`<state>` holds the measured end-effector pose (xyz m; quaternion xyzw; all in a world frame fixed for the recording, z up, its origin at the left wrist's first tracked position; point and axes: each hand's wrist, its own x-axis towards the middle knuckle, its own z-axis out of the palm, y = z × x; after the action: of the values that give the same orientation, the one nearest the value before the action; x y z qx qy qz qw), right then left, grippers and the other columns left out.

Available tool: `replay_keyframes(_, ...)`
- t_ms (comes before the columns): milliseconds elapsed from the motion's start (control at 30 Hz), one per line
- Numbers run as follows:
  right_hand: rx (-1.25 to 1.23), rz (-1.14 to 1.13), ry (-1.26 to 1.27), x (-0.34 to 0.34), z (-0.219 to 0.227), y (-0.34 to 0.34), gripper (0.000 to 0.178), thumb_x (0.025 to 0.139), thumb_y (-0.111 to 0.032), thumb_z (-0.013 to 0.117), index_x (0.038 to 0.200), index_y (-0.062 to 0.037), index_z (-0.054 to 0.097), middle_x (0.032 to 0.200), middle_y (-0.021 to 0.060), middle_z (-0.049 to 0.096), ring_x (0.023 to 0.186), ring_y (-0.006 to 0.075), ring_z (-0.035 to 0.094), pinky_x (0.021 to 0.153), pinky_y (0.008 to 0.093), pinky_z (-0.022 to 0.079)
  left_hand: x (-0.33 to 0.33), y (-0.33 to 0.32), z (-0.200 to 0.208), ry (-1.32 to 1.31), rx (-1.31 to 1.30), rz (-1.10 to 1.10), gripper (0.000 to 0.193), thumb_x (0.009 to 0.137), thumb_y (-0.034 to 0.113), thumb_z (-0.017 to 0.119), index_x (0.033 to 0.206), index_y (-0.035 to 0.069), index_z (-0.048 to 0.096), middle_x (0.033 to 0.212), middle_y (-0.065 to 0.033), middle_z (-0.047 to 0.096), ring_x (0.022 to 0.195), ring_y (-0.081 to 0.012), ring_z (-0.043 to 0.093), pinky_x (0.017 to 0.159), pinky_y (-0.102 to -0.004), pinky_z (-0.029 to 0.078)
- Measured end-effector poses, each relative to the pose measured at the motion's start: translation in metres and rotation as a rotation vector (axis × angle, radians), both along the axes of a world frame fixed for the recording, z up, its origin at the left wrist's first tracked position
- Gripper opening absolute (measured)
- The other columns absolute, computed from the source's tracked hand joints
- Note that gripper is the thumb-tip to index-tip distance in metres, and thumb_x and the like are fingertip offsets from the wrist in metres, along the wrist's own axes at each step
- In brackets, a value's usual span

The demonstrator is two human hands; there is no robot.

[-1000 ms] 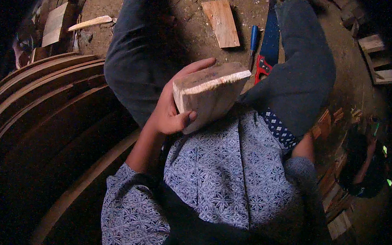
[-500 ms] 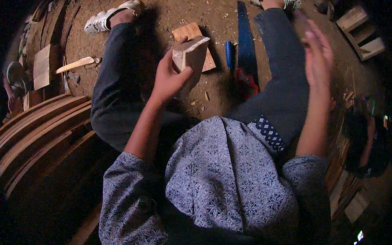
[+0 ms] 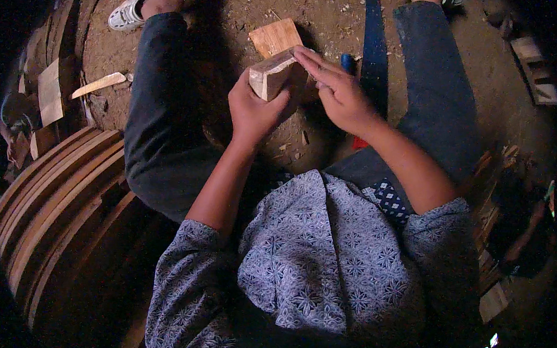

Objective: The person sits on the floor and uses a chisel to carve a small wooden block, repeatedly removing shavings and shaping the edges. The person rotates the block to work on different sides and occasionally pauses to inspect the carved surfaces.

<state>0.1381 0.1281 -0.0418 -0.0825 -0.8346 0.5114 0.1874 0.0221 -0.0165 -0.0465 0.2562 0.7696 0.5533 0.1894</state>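
Note:
My left hand (image 3: pixel 254 113) is wrapped round a thick wooden block (image 3: pixel 271 77) with a rough, pale edge, held up over the ground between my legs. My right hand (image 3: pixel 341 99) has its fingers stretched out, and their tips touch or lie very near the block's far right corner. A flat piece of light wood (image 3: pixel 276 36) lies on the ground just beyond the block. To the right of it are a small blue cylinder (image 3: pixel 347 62) and a saw with a blue blade (image 3: pixel 375 45). Only a bit of the saw's red handle (image 3: pixel 359 142) shows below my right forearm.
Long curved-looking boards (image 3: pixel 57 191) are stacked at the left. A pale wood strip (image 3: pixel 99 85) and a board piece (image 3: pixel 50 92) lie beyond them. At the far right is a wooden frame (image 3: pixel 531 66). Wood chips are scattered over the dirt floor (image 3: pixel 228 37).
My right hand has swung in from the right to the block. My left hand has moved slightly right and tilted the block, whose rough edge now faces me more. The view has shifted a little.

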Motion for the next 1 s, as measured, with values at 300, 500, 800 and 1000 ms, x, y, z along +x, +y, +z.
replay_keyframes(300,-0.092,0.039,0.013,-0.006,0.010,-0.029,0.059,0.079,0.011,0.031,0.134,-0.0012,0.048,0.138,0.0192,0.047,0.132,0.0270,0.041,0.111,0.0324,0.026,0.010,-0.013,-0.004,0.071,-0.008,-0.035,0.038,0.063,0.012,0.075,0.094,-0.003,0.059,0.086,-0.0165,0.068,0.084,-0.0187,0.067,0.074,-0.0317,0.051)
replay_keyframes(500,-0.070,-0.051,0.038,-0.016,-0.015,-0.022,0.058,0.076,0.008,0.037,0.131,-0.0040,0.052,0.133,0.0210,0.050,0.128,0.0322,0.045,0.110,0.0371,0.029,0.002,-0.011,-0.006,0.072,0.038,-0.058,0.041,0.063,0.012,0.074,0.099,-0.003,0.060,0.089,-0.0169,0.069,0.088,-0.0188,0.068,0.076,-0.0315,0.051)
replay_keyframes(800,-0.573,-0.291,-0.202,0.000,-0.002,0.018,0.047,0.085,0.002,0.038,0.130,-0.0021,0.052,0.134,0.0109,0.053,0.124,0.0233,0.050,0.108,0.0321,0.033,0.005,-0.019,0.020,0.071,0.040,-0.020,0.036,0.062,0.010,0.074,0.093,-0.003,0.060,0.084,-0.0121,0.069,0.080,-0.0130,0.064,0.072,-0.0286,0.051)
replay_keyframes(1000,-0.305,-0.196,0.015,-0.006,-0.001,0.028,0.053,0.087,0.001,0.035,0.137,-0.0103,0.048,0.140,0.0048,0.049,0.118,0.0131,0.051,0.088,0.0242,0.044,0.000,0.001,0.027,0.180,0.139,-0.054,0.033,0.061,0.012,0.075,0.086,-0.001,0.059,0.081,-0.0121,0.068,0.078,-0.0126,0.064,0.070,-0.0285,0.050)
